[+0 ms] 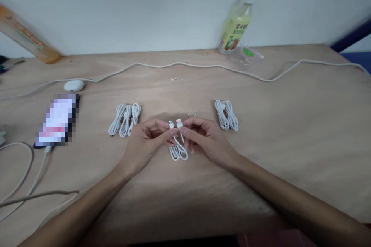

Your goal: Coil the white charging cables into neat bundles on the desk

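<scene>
Both of my hands meet over the middle of the wooden table (290,131), pinching one folded white USB cable (178,151). My left hand (147,141) grips it from the left and my right hand (204,137) from the right. The cable's two plugs stick up side by side between my fingertips, and its loops hang below toward me. A coiled bundle of white cables (125,119) lies to the left of my hands. Another coiled white cable (226,114) lies to the right.
A phone (58,119) with a charging lead lies at left, beside a small white case (74,85). A long white cord (185,64) runs across the back. A green drink bottle (236,23) stands by the wall, an orange one (27,36) leans at far left. Small wire ties (177,80) lie mid-table.
</scene>
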`<state>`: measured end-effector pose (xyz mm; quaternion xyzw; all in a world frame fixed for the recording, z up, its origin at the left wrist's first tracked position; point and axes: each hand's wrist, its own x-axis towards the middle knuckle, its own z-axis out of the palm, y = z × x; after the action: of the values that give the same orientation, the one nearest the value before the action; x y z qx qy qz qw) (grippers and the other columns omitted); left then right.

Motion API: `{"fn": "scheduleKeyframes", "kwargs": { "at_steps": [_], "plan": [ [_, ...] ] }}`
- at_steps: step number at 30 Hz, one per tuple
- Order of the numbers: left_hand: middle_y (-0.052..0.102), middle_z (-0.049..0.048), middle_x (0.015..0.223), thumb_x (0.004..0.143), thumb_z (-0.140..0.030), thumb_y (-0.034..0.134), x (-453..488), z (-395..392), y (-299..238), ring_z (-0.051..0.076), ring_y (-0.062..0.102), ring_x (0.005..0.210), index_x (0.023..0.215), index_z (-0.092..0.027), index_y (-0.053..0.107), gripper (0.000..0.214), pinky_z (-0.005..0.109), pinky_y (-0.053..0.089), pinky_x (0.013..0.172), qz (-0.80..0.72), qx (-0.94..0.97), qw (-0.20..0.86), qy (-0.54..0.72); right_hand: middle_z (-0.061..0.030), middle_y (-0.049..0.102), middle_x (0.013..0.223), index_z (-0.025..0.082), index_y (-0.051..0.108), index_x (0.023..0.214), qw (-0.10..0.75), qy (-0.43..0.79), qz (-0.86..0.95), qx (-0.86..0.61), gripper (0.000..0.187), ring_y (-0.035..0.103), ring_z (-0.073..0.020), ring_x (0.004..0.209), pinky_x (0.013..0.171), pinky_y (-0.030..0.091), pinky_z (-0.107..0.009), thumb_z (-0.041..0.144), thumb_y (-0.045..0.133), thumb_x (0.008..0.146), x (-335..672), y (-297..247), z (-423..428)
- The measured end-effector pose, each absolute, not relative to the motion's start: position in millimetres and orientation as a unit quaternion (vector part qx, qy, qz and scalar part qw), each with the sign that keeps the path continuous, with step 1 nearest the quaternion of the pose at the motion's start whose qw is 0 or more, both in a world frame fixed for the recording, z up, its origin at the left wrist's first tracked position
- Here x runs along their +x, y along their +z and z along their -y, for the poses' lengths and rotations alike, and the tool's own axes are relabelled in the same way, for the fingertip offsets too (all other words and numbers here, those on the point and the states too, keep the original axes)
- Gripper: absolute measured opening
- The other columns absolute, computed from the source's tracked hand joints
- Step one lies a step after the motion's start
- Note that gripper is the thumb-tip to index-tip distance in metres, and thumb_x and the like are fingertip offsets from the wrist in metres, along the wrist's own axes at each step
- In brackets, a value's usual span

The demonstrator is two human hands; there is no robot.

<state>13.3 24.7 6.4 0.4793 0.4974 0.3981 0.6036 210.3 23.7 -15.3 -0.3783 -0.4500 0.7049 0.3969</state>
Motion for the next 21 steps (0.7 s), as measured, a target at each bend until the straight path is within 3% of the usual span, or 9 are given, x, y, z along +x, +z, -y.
{"fn": "scheduleKeyframes", "kwargs": {
  "at_steps": [13, 21],
  "plan": [
    [0.084, 0.0035, 0.075, 0.077, -0.035, 0.096, 13.5, -24.8, 6.7, 0.017, 0.079, 0.065, 0.085, -0.018, 0.078, 0.026, 0.026, 0.069, 0.067, -0.489, 0.474, 0.615, 0.397, 0.0037, 0.069, 0.067, 0.021, 0.072, 0.093, 0.391, 0.711, 0.441, -0.384, 0.038, 0.06, -0.0109, 0.054, 0.053, 0.051, -0.024, 0.055, 0.087, 0.087, 210.3, -14.8, -23.8],
    [0.084, 0.0049, 0.078, 0.077, -0.038, 0.095, 13.7, -24.5, 6.0, 0.021, 0.081, 0.068, 0.084, -0.019, 0.077, 0.027, 0.032, 0.071, 0.069, -0.501, 0.484, 0.604, 0.389, 0.0036, 0.068, 0.067, 0.021, 0.072, 0.093, 0.394, 0.707, 0.448, -0.38, 0.037, 0.06, -0.0111, 0.054, 0.053, 0.051, -0.025, 0.055, 0.085, 0.089, 210.8, -15.5, -23.8]
  ]
}}
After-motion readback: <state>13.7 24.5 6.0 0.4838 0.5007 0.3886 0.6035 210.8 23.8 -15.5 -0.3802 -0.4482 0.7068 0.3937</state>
